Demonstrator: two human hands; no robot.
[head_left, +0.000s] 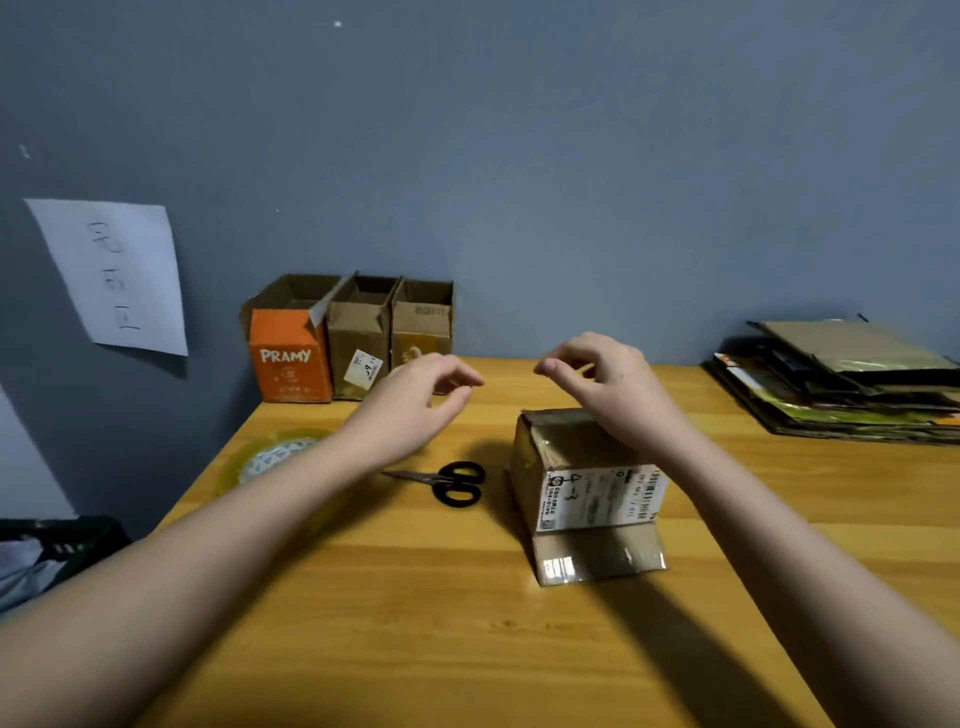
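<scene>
Head view: one taped cardboard box (587, 483) lies on the bench (415, 623) right of centre, its far end covered by the right hand (597, 384), whose fingers curl loosely around nothing, while the left hand (415, 395) hovers apart to the left, equally relaxed and holding nothing. One pair of black scissors (447, 483) lies just left of the box, one roll of tape (275, 457) sits partly hidden behind the left forearm, three open cartons (358, 338) stand against the wall, and one stack of flattened cardboard (841, 384) is cut off at the right edge. Whether the right hand touches the box cannot be told, and the box's label print is too blurred to read.
</scene>
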